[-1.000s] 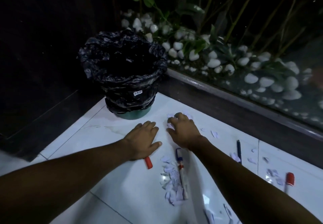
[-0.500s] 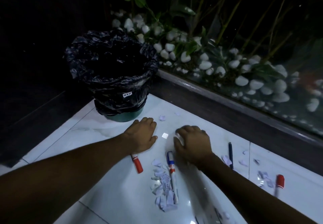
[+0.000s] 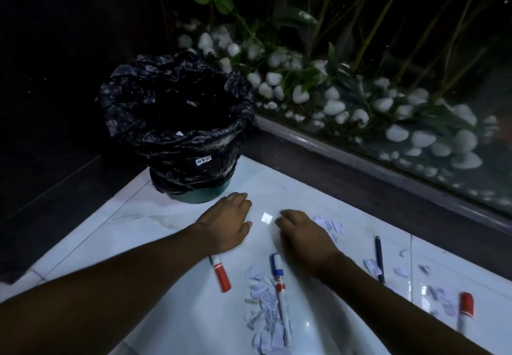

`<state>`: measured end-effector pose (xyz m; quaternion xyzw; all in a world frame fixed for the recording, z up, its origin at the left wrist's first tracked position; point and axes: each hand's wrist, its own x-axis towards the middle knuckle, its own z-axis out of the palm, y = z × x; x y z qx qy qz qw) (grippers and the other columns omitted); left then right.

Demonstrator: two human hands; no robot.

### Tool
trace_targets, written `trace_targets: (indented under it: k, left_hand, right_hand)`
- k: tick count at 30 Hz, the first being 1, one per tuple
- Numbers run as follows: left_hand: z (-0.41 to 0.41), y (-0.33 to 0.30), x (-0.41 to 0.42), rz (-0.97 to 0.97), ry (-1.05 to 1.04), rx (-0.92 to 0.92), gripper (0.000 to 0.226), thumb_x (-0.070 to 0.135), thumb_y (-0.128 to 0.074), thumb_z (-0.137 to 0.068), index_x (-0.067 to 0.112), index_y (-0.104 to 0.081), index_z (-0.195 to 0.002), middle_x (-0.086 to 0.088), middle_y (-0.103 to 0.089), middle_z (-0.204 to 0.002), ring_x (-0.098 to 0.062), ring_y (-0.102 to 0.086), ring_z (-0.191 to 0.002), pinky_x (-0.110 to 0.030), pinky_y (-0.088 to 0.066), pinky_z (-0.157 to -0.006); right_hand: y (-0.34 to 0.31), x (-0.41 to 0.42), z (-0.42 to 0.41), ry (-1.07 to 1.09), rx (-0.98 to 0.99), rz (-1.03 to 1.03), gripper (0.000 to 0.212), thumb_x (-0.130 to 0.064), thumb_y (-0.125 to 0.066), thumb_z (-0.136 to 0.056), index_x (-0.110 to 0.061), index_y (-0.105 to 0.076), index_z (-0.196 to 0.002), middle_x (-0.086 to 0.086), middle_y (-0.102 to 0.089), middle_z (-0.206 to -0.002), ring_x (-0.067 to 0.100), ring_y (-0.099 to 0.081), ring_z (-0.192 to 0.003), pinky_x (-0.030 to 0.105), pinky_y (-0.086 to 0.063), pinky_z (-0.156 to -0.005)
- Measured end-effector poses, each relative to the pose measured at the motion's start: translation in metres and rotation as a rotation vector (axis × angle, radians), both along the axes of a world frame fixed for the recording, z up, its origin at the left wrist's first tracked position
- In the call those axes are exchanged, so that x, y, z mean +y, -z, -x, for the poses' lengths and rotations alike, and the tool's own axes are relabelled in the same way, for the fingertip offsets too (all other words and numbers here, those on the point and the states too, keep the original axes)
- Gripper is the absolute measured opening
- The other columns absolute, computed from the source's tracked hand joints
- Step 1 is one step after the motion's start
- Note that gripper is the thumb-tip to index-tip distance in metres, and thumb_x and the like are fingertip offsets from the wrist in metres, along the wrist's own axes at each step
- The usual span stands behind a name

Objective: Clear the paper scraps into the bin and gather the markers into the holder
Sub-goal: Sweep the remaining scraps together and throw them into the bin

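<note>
The bin [image 3: 177, 122], lined with a black bag, stands at the far left corner of the white floor. My left hand [image 3: 224, 221] lies flat, palm down, just in front of it, holding nothing. My right hand [image 3: 302, 238] rests palm down with bent fingers, and paper scraps [image 3: 329, 225] peek out along its right side. A red-capped marker [image 3: 220, 271] lies by my left wrist. A blue-capped marker [image 3: 278, 271] lies across a scrap pile [image 3: 266, 307]. A dark pen [image 3: 379, 257] and another red marker [image 3: 465, 310] lie to the right. No holder is in view.
More scraps [image 3: 440, 299] are scattered at the right. A dark raised ledge [image 3: 360, 160] borders the floor, with white pebbles [image 3: 332, 108] and plants behind it. Dark floor lies left of the tiles. A small bright square [image 3: 266, 218] shows between my hands.
My right hand has drawn back toward me from near the bin, with scraps now beside it. My left hand has stayed flat on the floor, and the red marker by it shows more.
</note>
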<state>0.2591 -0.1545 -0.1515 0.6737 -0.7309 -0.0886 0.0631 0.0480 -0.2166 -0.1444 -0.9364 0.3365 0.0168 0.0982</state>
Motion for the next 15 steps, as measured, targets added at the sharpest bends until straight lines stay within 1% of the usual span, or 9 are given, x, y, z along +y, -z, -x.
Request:
trace_targets:
  k: [2, 3, 4, 6, 7, 9, 11, 12, 15]
  left_hand:
    - [0.006, 0.000, -0.006, -0.011, 0.006, 0.010, 0.054, 0.038, -0.034, -0.094, 0.006, -0.040, -0.138, -0.014, -0.033, -0.150, -0.025, -0.028, -0.140, -0.034, -0.022, -0.116]
    - [0.009, -0.001, -0.008, -0.014, 0.006, 0.020, 0.053, 0.037, -0.036, -0.095, 0.005, -0.041, -0.137, -0.015, -0.034, -0.150, -0.026, -0.029, -0.139, -0.034, -0.023, -0.115]
    - [0.014, -0.002, -0.011, -0.019, 0.001, 0.025, 0.054, 0.038, -0.034, -0.094, 0.005, -0.043, -0.135, -0.015, -0.037, -0.148, -0.027, -0.031, -0.138, -0.035, -0.026, -0.115]
    - [0.022, -0.005, -0.014, -0.029, 0.005, 0.014, 0.068, 0.047, -0.019, -0.086, 0.005, -0.046, -0.131, -0.016, -0.043, -0.141, -0.029, -0.037, -0.132, -0.039, -0.031, -0.111]
    - [0.024, -0.006, -0.015, -0.041, 0.004, -0.003, 0.072, 0.049, -0.015, -0.083, 0.005, -0.047, -0.130, -0.016, -0.044, -0.139, -0.029, -0.038, -0.131, -0.041, -0.033, -0.109]
    - [0.028, -0.004, -0.015, -0.077, -0.013, -0.056, 0.060, 0.045, -0.026, -0.090, 0.005, -0.043, -0.132, -0.017, -0.039, -0.143, -0.030, -0.034, -0.133, -0.042, -0.032, -0.110]
    - [0.033, -0.002, -0.015, -0.104, -0.015, -0.107, 0.052, 0.037, -0.036, -0.095, 0.005, -0.038, -0.136, -0.018, -0.031, -0.150, -0.032, -0.027, -0.138, -0.043, -0.029, -0.112]
    - [0.035, -0.003, -0.015, -0.122, -0.027, -0.124, 0.052, 0.036, -0.037, -0.095, 0.005, -0.036, -0.137, -0.019, -0.028, -0.152, -0.032, -0.024, -0.140, -0.044, -0.028, -0.112]
    - [0.041, -0.007, -0.013, -0.150, -0.050, -0.140, 0.054, 0.036, -0.037, -0.096, 0.004, -0.033, -0.140, -0.020, -0.024, -0.153, -0.033, -0.023, -0.141, -0.043, -0.028, -0.113]
  right_hand:
    - [-0.005, 0.011, 0.032, -0.046, 0.018, 0.047, 0.028, -0.026, -0.049, -0.089, -0.016, -0.066, -0.108, 0.008, -0.062, -0.122, 0.027, -0.061, -0.108, 0.034, -0.053, -0.085]
    - [-0.008, 0.013, 0.044, -0.051, 0.044, 0.059, 0.023, -0.030, -0.048, -0.085, -0.018, -0.066, -0.093, 0.005, -0.065, -0.108, 0.027, -0.064, -0.095, 0.035, -0.055, -0.073]
    - [-0.011, 0.011, 0.053, -0.039, 0.075, 0.058, 0.021, -0.034, -0.047, -0.082, -0.020, -0.062, -0.081, 0.003, -0.063, -0.096, 0.027, -0.062, -0.087, 0.036, -0.053, -0.066]
    - [-0.019, 0.002, 0.053, 0.015, 0.065, 0.043, 0.030, -0.041, -0.042, -0.082, -0.019, -0.059, -0.072, 0.002, -0.061, -0.087, 0.026, -0.059, -0.083, 0.035, -0.049, -0.069]
    - [-0.025, -0.004, 0.044, 0.038, 0.028, 0.035, 0.035, -0.043, -0.037, -0.084, -0.020, -0.062, -0.076, 0.002, -0.063, -0.089, 0.024, -0.059, -0.086, 0.034, -0.048, -0.071]
    - [-0.028, -0.026, 0.019, 0.085, -0.052, 0.008, 0.038, -0.043, -0.037, -0.089, -0.022, -0.067, -0.100, 0.001, -0.065, -0.108, 0.022, -0.058, -0.101, 0.033, -0.049, -0.081]
    - [-0.020, -0.052, -0.008, 0.125, -0.047, -0.006, 0.044, -0.040, -0.043, -0.092, -0.020, -0.053, -0.131, 0.005, -0.053, -0.136, 0.025, -0.048, -0.124, 0.036, -0.044, -0.100]
    - [-0.013, -0.062, -0.019, 0.144, -0.029, -0.018, 0.051, -0.041, -0.044, -0.093, -0.020, -0.044, -0.140, 0.008, -0.044, -0.146, 0.027, -0.041, -0.132, 0.038, -0.039, -0.106]
    - [0.004, -0.072, -0.028, 0.176, 0.049, -0.058, 0.054, -0.038, -0.043, -0.095, -0.019, -0.037, -0.145, 0.009, -0.032, -0.155, 0.028, -0.031, -0.140, 0.038, -0.031, -0.115]
